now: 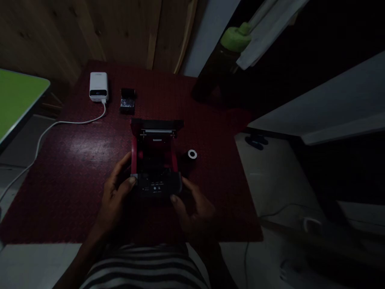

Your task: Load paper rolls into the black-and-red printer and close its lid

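A small black and red printer (pixel 155 160) with its lid flipped open sits on a dark red mat (pixel 75 180). My left hand (pixel 116 192) grips its left front corner, thumb on the front panel. My right hand (pixel 192 208) holds the right front corner, fingers curled against the casing. A small white paper roll (pixel 192 154) lies on the mat just right of the printer.
A white power bank (pixel 98 86) with a white cable (pixel 54 125) stands at the back left, a small black device (pixel 127 100) beside it. A green surface (pixel 15 100) is at far left. A pale low shelf (pixel 270 172) borders the mat on the right. The scene is dim.
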Demonstrator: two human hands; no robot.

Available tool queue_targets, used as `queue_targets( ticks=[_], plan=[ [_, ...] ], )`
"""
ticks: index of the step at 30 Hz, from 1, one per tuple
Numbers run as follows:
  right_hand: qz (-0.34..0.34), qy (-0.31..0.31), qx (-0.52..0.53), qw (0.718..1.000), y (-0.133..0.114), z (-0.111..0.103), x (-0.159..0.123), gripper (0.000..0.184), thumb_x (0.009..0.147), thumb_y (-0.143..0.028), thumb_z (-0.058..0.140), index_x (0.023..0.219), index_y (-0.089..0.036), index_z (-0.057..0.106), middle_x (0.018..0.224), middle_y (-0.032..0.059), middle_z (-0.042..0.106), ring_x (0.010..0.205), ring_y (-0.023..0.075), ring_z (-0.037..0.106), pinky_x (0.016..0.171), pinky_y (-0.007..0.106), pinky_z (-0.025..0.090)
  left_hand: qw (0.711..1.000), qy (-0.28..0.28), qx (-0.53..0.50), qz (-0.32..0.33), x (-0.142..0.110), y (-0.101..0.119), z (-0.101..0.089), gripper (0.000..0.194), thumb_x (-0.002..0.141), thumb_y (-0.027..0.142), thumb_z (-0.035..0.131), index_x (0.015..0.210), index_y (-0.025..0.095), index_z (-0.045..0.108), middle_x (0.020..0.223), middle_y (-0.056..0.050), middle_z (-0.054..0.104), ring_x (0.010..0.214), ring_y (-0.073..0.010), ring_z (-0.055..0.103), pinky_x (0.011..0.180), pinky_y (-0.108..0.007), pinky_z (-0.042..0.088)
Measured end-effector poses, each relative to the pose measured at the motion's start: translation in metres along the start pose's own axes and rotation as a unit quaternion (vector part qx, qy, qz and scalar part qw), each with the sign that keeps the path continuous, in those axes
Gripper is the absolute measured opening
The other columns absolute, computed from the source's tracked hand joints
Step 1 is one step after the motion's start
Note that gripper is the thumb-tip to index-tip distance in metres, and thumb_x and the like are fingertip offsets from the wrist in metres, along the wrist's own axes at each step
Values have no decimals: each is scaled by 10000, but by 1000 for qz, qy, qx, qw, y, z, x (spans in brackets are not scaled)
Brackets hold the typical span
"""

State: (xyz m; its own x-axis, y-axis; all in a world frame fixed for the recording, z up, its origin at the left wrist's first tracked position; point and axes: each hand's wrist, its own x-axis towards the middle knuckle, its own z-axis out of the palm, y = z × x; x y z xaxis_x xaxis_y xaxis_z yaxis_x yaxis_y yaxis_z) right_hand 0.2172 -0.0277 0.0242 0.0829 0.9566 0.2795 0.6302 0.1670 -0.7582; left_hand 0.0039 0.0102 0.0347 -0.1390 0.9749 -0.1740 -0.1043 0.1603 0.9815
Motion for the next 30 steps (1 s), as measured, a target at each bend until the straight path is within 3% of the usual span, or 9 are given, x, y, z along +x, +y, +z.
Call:
queue_targets(
  ticks=[3,7,10,14,17,20,24,27,30],
  plan=[
    [-60,14,-51,997,0,-9,17,266,1094,-404,663,1259,-224,768,1043,84,873,896,262,851,785,376,700,999,-17,39,30,1,-4,-3,656,1002,472,748,1624,320,605,1659,-85,620,1513,-356,598,1242,-504,510],
    [-209,61,-89,972,-11,-8,62,159,1094,-209,667,1175,-209,803,976,67,866,843,227,813,829,368,663,995,-20,77,68,2,-10,-6,681,1011,475,753,1649,317,575,1697,-90,567,1565,-350,530,1327,-533,400],
    [-281,-84,-120,949,-30,5,100,212,1095,-132,634,1237,-155,789,1158,125,865,1044,268,808,949,410,645,991,-24,93,91,5,-12,-9,639,1024,459,740,1632,323,598,1682,-87,577,1578,-339,514,1338,-532,379],
    [-223,-311,-259,887,-52,25,134,225,1040,-74,686,1215,-177,784,1089,114,855,978,276,805,863,393,625,987,-40,114,106,8,-10,-14,636,1006,427,763,1619,341,618,1678,-82,585,1591,-345,507,1334,-545,387],
    [-177,-373,-303,859,-59,32,146,292,1009,-3,666,1211,-178,782,989,100,847,854,257,809,728,343,575,986,-49,119,110,10,-8,-16,642,1009,421,763,1628,350,611,1662,-83,600,1580,-343,521,1321,-543,407],
    [-158,-414,-297,846,-62,32,153,299,1023,0,641,1217,-175,788,1056,110,849,908,263,821,728,336,562,985,-50,120,110,10,-7,-17,638,1015,430,759,1629,342,612,1655,-89,601,1564,-341,534,1318,-541,410],
    [-156,-387,-283,864,-68,24,150,233,1040,-125,700,1262,-160,762,1156,132,833,1015,280,799,878,382,588,983,-51,126,125,11,-12,-16,645,1015,415,752,1636,331,602,1652,-87,600,1560,-344,533,1317,-544,411],
    [-189,-309,-257,896,-72,10,136,148,1017,-139,715,1156,-154,764,1134,133,824,1060,289,763,940,415,588,981,-51,127,138,11,-15,-16,639,1024,397,738,1643,336,592,1646,-82,599,1548,-338,541,1312,-536,417],
    [-215,-206,-159,941,-65,-18,120,169,1018,-134,697,1171,-177,752,1111,106,830,1046,268,761,925,409,606,981,-49,130,139,12,-16,-17,634,1034,411,728,1649,352,585,1661,-75,585,1564,-336,526,1309,-524,419]
  ],
)
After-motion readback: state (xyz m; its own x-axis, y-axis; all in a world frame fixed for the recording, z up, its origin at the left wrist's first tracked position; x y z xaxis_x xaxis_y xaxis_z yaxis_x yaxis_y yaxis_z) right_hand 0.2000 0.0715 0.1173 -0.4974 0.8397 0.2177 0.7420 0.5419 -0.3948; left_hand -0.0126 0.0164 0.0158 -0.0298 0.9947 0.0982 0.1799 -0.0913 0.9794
